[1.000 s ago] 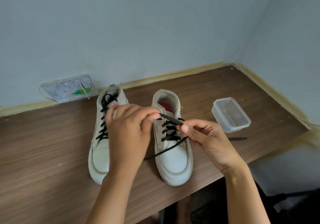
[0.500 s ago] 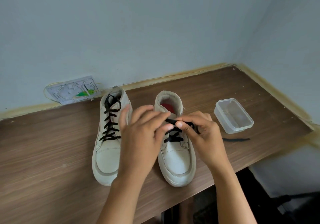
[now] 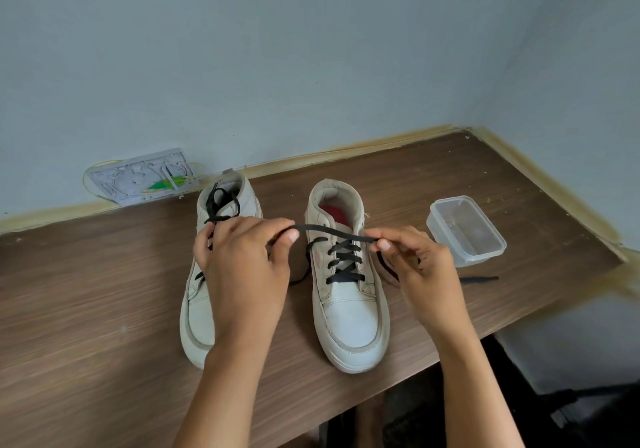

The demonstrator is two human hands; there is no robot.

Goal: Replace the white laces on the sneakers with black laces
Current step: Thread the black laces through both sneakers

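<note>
Two white leather high-top sneakers, left (image 3: 207, 295) and right (image 3: 349, 312), stand side by side on the brown wood-grain tabletop (image 3: 86, 309). Left hand (image 3: 242, 267) and right hand (image 3: 419, 267) each pinch the flat black lace (image 3: 329, 231), stretched taut above the right sneaker's collar. A clear rectangular plastic container (image 3: 465, 229) sits nearby.

Wooden table (image 3: 104, 309): two white sneakers (image 3: 349, 312), clear plastic container (image 3: 465, 231), loose black lace piece (image 3: 479, 279), flat plastic item (image 3: 142, 180) at wall.
</note>
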